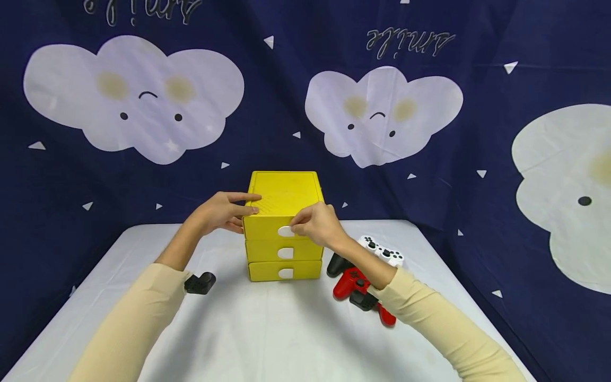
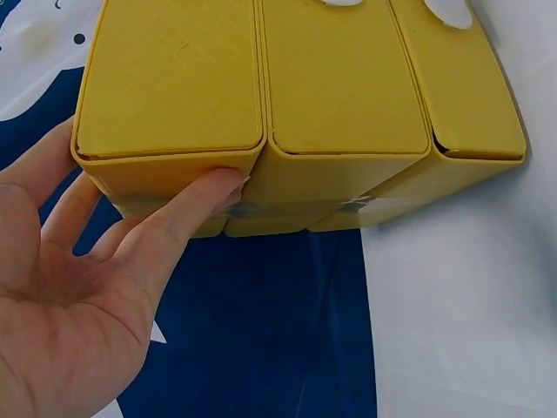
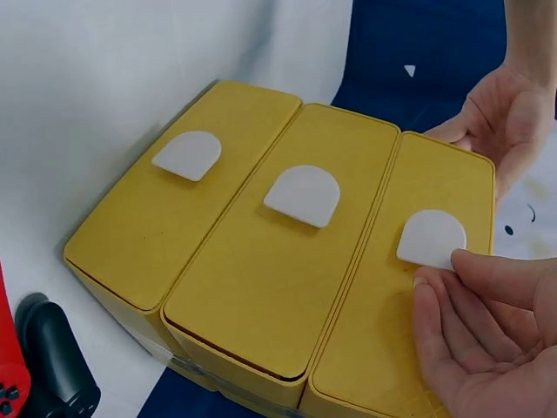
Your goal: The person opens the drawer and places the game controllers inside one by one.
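Observation:
A yellow three-drawer box (image 1: 285,191) stands upright at the back of the table, its drawers closed and each fitted with a white rounded pull tab. My right hand (image 1: 319,224) pinches the top drawer's tab (image 3: 432,237) at its edge, thumb on one side and fingertips on the other. On the box's left upper edge rests my left hand (image 1: 220,212), its fingers fairly straight across the top. In the left wrist view the left thumb (image 2: 187,209) presses the box's side wall.
Right of the box lie game controllers: a white one (image 1: 382,251), a red one (image 1: 350,282) and black ones, partly behind my right forearm. Another black controller (image 1: 204,283) sits by my left sleeve. A dark blue cloud-print curtain (image 1: 277,106) hangs behind the white table (image 1: 267,339).

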### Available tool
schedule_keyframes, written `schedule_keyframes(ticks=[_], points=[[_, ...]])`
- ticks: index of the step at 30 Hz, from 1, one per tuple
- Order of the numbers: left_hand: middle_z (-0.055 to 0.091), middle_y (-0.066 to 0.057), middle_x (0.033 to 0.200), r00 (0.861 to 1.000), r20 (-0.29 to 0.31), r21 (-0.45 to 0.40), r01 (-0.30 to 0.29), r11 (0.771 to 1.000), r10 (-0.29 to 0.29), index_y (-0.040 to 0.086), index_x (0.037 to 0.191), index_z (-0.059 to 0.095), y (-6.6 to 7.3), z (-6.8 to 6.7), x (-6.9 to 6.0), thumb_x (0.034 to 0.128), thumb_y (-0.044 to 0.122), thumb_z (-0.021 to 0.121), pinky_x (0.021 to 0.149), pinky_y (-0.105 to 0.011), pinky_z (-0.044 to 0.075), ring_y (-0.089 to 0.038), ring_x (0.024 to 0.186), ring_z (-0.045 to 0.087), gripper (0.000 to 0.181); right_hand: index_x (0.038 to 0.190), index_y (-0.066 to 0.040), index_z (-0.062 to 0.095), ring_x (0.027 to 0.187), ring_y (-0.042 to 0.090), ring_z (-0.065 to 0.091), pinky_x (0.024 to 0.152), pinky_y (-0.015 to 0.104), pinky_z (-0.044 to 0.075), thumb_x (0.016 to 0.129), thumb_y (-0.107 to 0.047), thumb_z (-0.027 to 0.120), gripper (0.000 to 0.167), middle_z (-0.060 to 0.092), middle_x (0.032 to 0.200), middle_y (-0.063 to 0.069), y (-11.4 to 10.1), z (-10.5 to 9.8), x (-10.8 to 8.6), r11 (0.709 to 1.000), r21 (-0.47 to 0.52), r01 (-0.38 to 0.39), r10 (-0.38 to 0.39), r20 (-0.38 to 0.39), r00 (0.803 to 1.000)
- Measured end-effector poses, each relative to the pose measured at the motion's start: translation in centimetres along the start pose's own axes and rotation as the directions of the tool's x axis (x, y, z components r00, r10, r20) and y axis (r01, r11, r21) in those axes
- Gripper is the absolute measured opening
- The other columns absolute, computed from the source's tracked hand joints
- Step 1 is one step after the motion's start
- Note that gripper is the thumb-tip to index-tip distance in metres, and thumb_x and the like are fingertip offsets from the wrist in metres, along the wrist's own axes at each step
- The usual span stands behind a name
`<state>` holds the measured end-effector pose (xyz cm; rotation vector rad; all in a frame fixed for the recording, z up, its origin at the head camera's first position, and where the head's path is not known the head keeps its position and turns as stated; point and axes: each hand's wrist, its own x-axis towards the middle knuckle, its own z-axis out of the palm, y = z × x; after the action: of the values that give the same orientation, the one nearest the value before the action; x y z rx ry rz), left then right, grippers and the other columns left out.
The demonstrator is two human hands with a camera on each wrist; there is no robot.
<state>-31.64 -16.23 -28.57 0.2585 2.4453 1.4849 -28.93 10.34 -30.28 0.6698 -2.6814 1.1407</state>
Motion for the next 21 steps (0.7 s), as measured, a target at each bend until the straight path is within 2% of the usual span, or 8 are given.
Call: schedule_keyframes(ticks=[10, 21], points=[[0.053, -0.019, 0.149, 1.0, -0.007, -0.004, 0.012, 1.0, -0.012, 0.024, 0.153, 0.047, 0.12, 0.02, 0.15, 0.0983, 0.032, 0.069, 0.093, -0.045, 0.06, -0.035, 0.112, 0.07, 0.06, 0.086, -0.008, 0.081, 0.075, 0.013, 0.072, 0.072, 0.028, 0.062, 0.088, -0.01, 0.078, 0.004, 0.078, 0.082, 0.002, -0.05, -0.08, -0.15, 1.0, 0.004, 0.018, -0.018, -0.003, 1.0], [0.055, -0.022, 0.146, 1.0, -0.008, -0.02, 0.021, 1.0, -0.021, 0.023, 0.154, 0.047, -0.09, 0.06, 0.11, 0.0979, 0.031, 0.07, 0.09, -0.043, 0.062, -0.032, 0.107, 0.072, 0.061, 0.088, -0.006, 0.081, 0.071, 0.012, 0.073, 0.069, 0.027, 0.062, 0.086, -0.009, 0.08, 0.004, 0.078, 0.079, 0.001, -0.45, -0.15, -0.83, 0.999, 0.045, -0.029, 0.027, 0.049, 0.998]])
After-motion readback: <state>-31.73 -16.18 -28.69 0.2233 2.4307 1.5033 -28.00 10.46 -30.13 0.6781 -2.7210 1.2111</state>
